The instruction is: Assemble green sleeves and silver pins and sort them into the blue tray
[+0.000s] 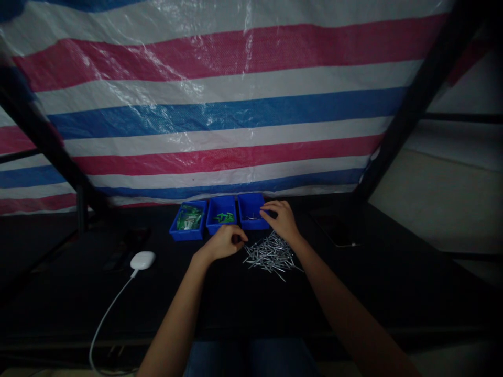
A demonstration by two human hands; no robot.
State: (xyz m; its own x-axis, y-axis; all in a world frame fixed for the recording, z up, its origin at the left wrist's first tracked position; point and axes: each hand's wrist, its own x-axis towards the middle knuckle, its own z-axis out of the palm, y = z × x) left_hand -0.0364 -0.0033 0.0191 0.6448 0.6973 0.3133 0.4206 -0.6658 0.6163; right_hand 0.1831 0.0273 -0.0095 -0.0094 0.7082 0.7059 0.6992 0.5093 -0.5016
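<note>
A pile of thin silver screws or nails (271,254) lies loose on the black table. My left hand (226,242) is at the pile's left edge, its thumb and fingers curled in a pinch; whatever they hold is too small to make out. My right hand (281,217) reaches over the right side of the right blue bin (257,225). Its thumb and index fingertips are close together above the bin, and I cannot make out what is between them. A few thin metal pieces (251,217) lie in that bin.
The middle blue bin (222,229) holds green plastic pieces (225,217). In the left blue bin (186,235) are clear and green packets (189,217). A white puck-shaped device (142,259) with a cable sits at left. A dark phone-like slab (336,230) lies at right. Striped sheeting (236,115) hangs behind.
</note>
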